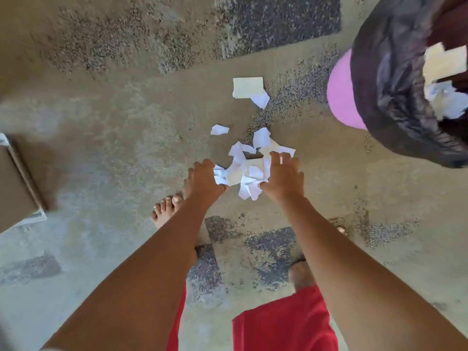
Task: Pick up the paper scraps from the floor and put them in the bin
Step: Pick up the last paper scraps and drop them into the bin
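Note:
A bunch of white paper scraps [244, 177] is pressed between my two hands above the concrete floor. My left hand [205, 179] cups its left side and my right hand [285, 177] its right side, fingers curled around the paper. More scraps lie on the floor beyond: a small one [219, 129], a larger cream sheet [247, 87] and a white piece [260, 99] beside it. The pink bin [342, 97] with a black liner [385, 79] stands at the upper right. Paper pieces [444, 62] lie inside it.
My bare feet [167, 211] stand on the floor below the hands, and red clothing [283, 325] shows at the bottom. A cardboard box [15, 183] sits at the left edge. The floor is worn concrete with dark gritty patches [286, 24].

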`<action>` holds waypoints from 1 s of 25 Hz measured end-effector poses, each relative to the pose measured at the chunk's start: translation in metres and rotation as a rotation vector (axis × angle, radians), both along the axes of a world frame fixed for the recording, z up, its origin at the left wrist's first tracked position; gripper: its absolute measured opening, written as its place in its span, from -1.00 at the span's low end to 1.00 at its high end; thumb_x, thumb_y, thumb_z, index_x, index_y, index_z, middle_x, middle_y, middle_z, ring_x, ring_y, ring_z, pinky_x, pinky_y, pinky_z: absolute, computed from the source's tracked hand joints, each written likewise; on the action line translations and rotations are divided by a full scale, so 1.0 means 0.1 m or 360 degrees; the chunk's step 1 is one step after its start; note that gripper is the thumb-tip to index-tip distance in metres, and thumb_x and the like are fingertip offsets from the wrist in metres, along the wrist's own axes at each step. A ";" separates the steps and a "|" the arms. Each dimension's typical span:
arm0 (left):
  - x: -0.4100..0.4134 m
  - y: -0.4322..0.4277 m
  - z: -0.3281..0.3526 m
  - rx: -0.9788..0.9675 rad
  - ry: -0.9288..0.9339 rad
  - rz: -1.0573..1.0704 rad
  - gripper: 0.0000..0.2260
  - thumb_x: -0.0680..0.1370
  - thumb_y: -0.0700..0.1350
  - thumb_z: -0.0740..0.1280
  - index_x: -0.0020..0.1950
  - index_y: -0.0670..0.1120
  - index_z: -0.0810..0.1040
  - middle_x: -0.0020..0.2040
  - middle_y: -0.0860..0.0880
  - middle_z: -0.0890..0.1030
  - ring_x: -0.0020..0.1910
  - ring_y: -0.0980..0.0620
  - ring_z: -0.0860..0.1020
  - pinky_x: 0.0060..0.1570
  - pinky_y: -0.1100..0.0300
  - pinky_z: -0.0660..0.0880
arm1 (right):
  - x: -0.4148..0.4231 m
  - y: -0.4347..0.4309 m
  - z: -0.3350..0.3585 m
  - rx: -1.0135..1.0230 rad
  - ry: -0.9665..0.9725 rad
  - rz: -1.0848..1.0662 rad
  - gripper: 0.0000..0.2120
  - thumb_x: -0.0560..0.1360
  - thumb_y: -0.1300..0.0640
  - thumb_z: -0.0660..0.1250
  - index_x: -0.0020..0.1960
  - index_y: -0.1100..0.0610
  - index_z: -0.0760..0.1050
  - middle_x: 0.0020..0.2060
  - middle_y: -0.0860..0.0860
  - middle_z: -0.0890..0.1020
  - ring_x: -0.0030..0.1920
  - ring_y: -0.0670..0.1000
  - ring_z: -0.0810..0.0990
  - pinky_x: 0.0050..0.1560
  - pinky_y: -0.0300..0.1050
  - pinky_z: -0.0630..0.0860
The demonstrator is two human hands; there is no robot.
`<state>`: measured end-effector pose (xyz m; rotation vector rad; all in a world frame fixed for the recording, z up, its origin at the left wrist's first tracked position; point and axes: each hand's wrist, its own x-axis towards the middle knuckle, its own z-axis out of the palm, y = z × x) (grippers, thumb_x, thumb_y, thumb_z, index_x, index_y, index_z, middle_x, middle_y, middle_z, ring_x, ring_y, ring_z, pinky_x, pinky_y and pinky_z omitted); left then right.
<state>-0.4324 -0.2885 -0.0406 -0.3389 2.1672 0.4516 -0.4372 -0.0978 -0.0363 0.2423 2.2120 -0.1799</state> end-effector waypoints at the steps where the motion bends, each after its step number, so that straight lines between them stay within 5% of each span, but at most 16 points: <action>1: 0.04 0.03 -0.08 -0.0056 -0.0025 0.0053 -0.39 0.34 0.05 0.55 0.25 -0.16 0.40 0.18 -0.20 0.46 0.19 -0.21 0.45 0.08 -0.07 0.48 | 0.00 -0.06 -0.08 0.0057 -0.0013 0.0197 -0.18 0.40 0.01 0.47 0.48 0.03 0.05 0.48 0.11 0.12 0.47 0.20 0.11 0.24 0.21 0.38; 5: 0.22 0.17 -0.25 -0.0375 -0.0200 0.0409 -0.19 0.29 0.14 0.56 0.37 -0.11 0.25 0.30 -0.21 0.32 0.30 -0.22 0.34 0.17 -0.06 0.41 | -0.06 -0.22 -0.29 0.0064 0.0110 0.1022 0.03 0.38 0.11 0.47 0.54 -0.08 -0.22 0.54 0.12 -0.19 0.52 0.31 -0.15 0.23 0.52 0.25; 9: 0.40 0.35 -0.43 -0.0397 -0.0044 0.0703 -0.23 0.28 0.06 0.59 0.32 -0.08 0.23 0.28 -0.19 0.27 0.25 -0.24 0.33 0.10 -0.12 0.49 | -0.20 -0.29 -0.46 -0.0013 0.0337 0.1495 0.01 0.35 0.14 0.47 0.55 -0.08 -0.14 0.56 0.13 -0.09 0.52 0.32 -0.06 0.19 0.58 0.23; 12: 0.45 0.35 -0.53 -0.0387 0.0056 0.0591 -0.35 0.34 0.03 0.55 0.27 -0.08 0.26 0.28 -0.17 0.31 0.28 -0.19 0.33 0.09 -0.17 0.49 | -0.21 -0.33 -0.57 -0.0112 0.0372 0.1772 -0.13 0.39 0.15 0.37 0.55 0.03 -0.05 0.55 0.15 0.02 0.54 0.21 -0.02 0.26 0.56 0.16; 16: 0.47 0.29 -0.64 -0.0399 0.0118 0.0259 -0.53 0.44 -0.02 0.47 0.24 -0.07 0.34 0.23 -0.12 0.49 0.28 -0.12 0.41 0.16 -0.20 0.38 | 0.11 -0.38 -0.71 -0.0148 0.0571 0.1711 -0.56 0.49 0.19 0.00 0.32 0.09 0.38 0.25 0.09 0.49 0.30 0.11 0.44 0.19 0.37 0.41; 20: 0.39 0.13 -0.69 -0.0343 0.0190 0.0067 -0.75 0.48 -0.05 0.41 0.14 -0.02 0.53 0.11 -0.07 0.58 0.20 -0.10 0.46 0.16 -0.12 0.31 | 0.23 -0.37 -0.77 -0.0248 0.0631 0.1542 -0.86 0.42 0.18 0.26 -0.04 0.08 0.51 -0.19 0.02 0.58 -0.09 0.07 0.56 -0.12 0.08 0.53; 25: 0.10 -0.04 -0.61 -0.0180 0.0369 -0.0281 -0.86 0.47 -0.06 0.41 0.02 0.01 0.61 0.10 -0.06 0.57 0.20 -0.11 0.44 0.19 -0.08 0.29 | 0.20 -0.30 -0.60 -0.0247 0.0468 0.1134 -0.75 0.41 0.28 0.37 0.08 0.23 0.54 0.01 0.16 0.57 0.09 0.17 0.49 -0.05 0.07 0.48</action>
